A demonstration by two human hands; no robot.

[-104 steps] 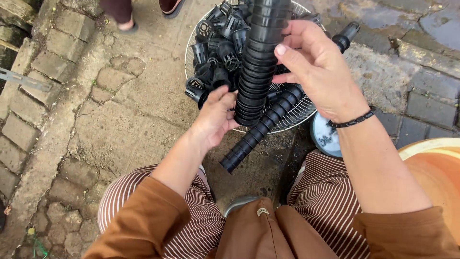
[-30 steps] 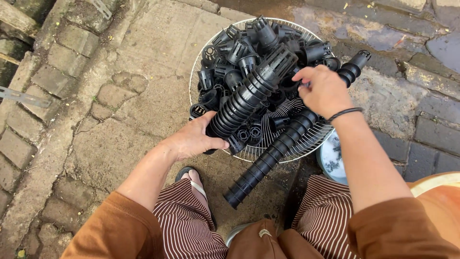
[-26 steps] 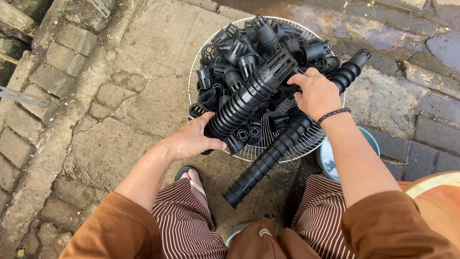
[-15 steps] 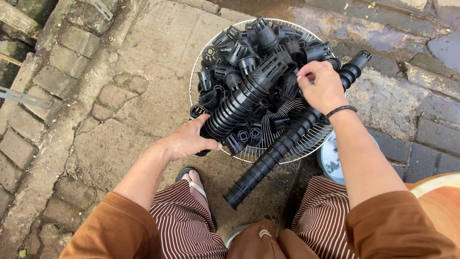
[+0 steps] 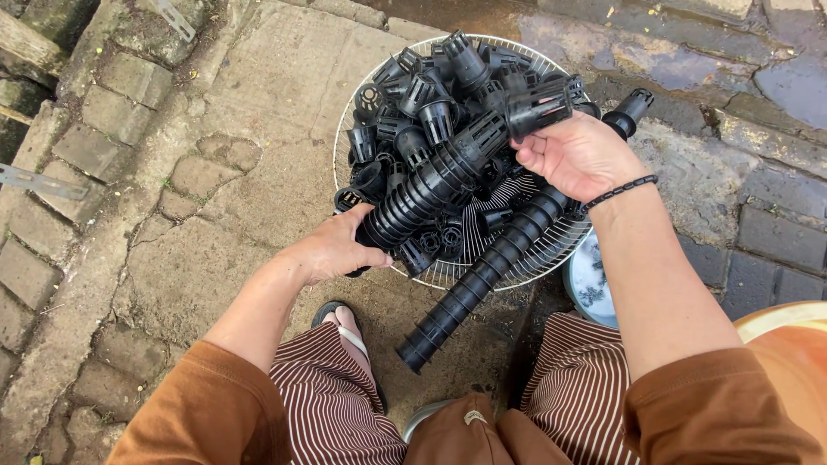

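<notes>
Left hand is gripping the low end of a nested stack of black cups, lying over the wire basket. Right hand is pinching one loose cup near its top end. Misaligned, that cup could be jamming, or the stack sliding apart.

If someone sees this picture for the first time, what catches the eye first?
First, the heap of small black slotted cups in a round white wire basket on the paving. Across it lies a long stack of nested cups: the left hand grips its near end, the right hand holds one cup.
</notes>
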